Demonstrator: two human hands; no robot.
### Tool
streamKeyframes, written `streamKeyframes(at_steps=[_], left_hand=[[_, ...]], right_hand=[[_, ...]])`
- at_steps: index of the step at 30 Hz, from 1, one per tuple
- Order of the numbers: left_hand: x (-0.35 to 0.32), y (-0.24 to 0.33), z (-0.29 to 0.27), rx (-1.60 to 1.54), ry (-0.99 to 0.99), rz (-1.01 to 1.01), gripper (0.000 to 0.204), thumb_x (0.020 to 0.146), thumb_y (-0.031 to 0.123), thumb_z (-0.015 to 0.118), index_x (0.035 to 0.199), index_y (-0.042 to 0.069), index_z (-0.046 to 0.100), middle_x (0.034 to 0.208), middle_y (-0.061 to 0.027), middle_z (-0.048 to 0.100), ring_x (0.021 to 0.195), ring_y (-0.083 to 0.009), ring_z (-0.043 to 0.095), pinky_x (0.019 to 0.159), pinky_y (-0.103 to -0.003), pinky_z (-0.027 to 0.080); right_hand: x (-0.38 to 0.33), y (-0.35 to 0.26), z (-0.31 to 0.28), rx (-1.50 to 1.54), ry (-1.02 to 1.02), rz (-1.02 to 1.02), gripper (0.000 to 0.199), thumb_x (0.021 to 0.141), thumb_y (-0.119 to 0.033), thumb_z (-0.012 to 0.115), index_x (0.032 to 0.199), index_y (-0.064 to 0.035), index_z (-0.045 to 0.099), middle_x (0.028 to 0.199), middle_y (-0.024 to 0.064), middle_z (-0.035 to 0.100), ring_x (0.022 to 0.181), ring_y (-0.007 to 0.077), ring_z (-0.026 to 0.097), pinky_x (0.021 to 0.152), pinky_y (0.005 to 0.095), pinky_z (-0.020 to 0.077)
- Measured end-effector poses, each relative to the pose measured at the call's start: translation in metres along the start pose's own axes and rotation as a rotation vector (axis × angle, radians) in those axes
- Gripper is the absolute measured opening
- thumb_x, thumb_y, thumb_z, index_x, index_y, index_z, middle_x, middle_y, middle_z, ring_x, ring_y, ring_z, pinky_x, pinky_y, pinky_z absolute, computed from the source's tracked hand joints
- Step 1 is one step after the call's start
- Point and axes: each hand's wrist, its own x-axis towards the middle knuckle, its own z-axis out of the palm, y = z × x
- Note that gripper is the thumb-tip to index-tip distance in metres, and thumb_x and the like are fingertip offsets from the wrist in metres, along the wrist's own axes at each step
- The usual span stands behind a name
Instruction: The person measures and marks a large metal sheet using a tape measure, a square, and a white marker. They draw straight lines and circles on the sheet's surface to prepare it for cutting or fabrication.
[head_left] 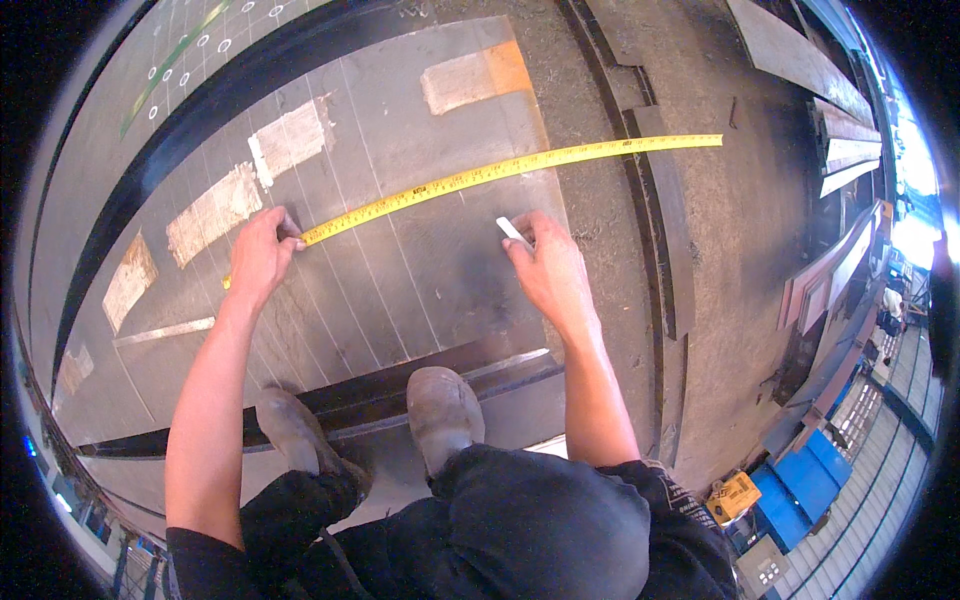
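A yellow tape measure stretches across a grey metal plate marked with several thin white lines. My left hand pinches the tape near its left part, and a short yellow piece shows beyond my wrist. The tape's far end reaches past the plate's right edge, over the ground. In my right hand a white chalk stick is held between thumb and fingers. It is a little above or on the plate, below the tape; I cannot tell whether its tip touches.
Pale paper-like patches stick to the plate. Another plate with white circles lies at the far left. Dark steel strips run along the ground at right, with stacked plates beyond. My boots stand at the near edge.
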Motion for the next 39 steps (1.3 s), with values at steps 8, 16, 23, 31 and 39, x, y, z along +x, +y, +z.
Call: streamKeyframes(at_steps=[8,16,23,31,39], left_hand=[[0.0,0.007,0.0,0.032,0.013,-0.022,0.02,0.073,0.01,0.073,0.084,0.001,0.059,0.087,-0.0131,0.062,0.086,-0.0331,0.061,0.076,-0.044,0.047],[0.0,0.008,0.0,0.001,0.024,-0.014,0.019,0.072,0.007,0.073,0.083,0.001,0.059,0.085,-0.013,0.061,0.084,-0.033,0.061,0.075,-0.043,0.047],[-0.001,0.011,0.0,0.0,0.045,0.002,0.02,0.071,0.006,0.074,0.083,0.001,0.059,0.086,-0.0126,0.062,0.083,-0.031,0.061,0.074,-0.042,0.048],[0.0,0.01,-0.002,0.033,0.009,-0.007,0.021,0.071,0.008,0.075,0.084,0.001,0.06,0.088,-0.0126,0.062,0.085,-0.0314,0.061,0.076,-0.042,0.047],[0.001,0.011,-0.002,0.035,-0.011,-0.049,0.021,0.071,0.009,0.074,0.083,0.001,0.06,0.089,-0.013,0.062,0.087,-0.0327,0.061,0.076,-0.043,0.047]], right_hand=[[0.007,0.005,0.014,0.064,0.125,-0.026,0.022,0.087,-0.017,0.064,0.1,0.0004,0.065,0.093,0.0207,0.063,0.086,0.0367,0.063,0.077,0.0448,0.0492],[0.033,0.016,0.012,-0.008,0.335,-0.013,0.021,0.088,-0.017,0.064,0.099,-0.0003,0.067,0.09,0.0205,0.064,0.081,0.0356,0.066,0.074,0.0437,0.0504],[0.045,0.023,0.012,0.036,0.365,-0.041,0.021,0.086,-0.018,0.067,0.096,0.0005,0.069,0.088,0.0202,0.066,0.08,0.0344,0.067,0.075,0.0419,0.0514],[0.043,0.02,0.009,0.067,0.356,-0.024,0.022,0.084,-0.019,0.069,0.093,0.0,0.07,0.088,0.0202,0.067,0.08,0.0338,0.068,0.074,0.0409,0.0516],[0.043,0.022,0.008,0.098,0.329,-0.003,0.022,0.083,-0.02,0.07,0.092,-0.0005,0.07,0.086,0.0195,0.067,0.079,0.033,0.068,0.074,0.0406,0.052]])
